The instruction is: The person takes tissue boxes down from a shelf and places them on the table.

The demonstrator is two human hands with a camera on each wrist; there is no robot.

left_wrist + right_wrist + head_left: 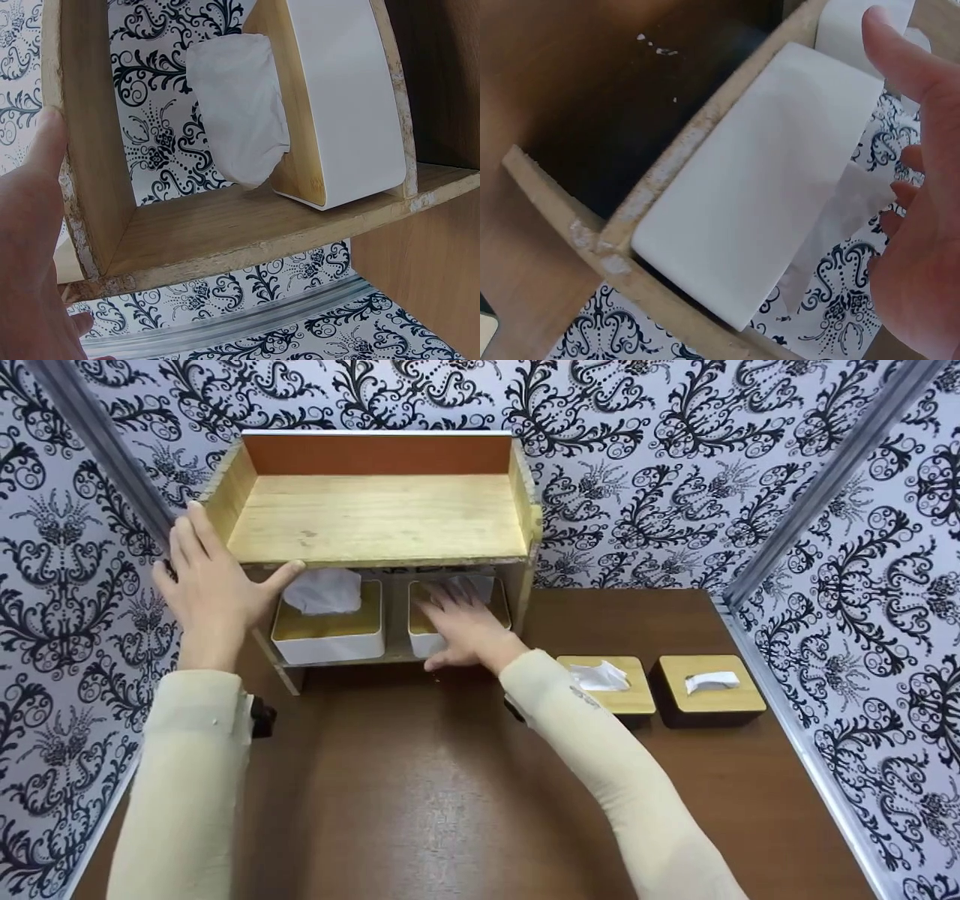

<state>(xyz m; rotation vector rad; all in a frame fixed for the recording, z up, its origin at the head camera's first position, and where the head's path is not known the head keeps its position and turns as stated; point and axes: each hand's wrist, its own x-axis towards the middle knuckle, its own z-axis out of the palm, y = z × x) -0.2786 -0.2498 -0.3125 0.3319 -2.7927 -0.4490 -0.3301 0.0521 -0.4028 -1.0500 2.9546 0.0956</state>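
A wooden shelf [375, 514] stands at the back left. On its lower level sit two white tissue boxes with wooden tops. My left hand [214, 589] lies against the shelf's left upper corner, fingers extended and thumb along the front edge; in the left wrist view a fingertip meets the side board [94, 135]. Below and right of it is the left tissue box [330, 649], a white tissue [324, 591] puffing from its top. My right hand [472, 631], slightly blurred, reaches over the right tissue box [757, 180] with fingers extended. Whether it touches the box I cannot tell.
Right of the shelf, two dark tissue boxes with wooden lids stand on the brown table [420, 795]: one [634, 690] partly behind my right sleeve, the other [712, 697] by the table's right edge. Patterned walls [622, 450] enclose the back and sides.
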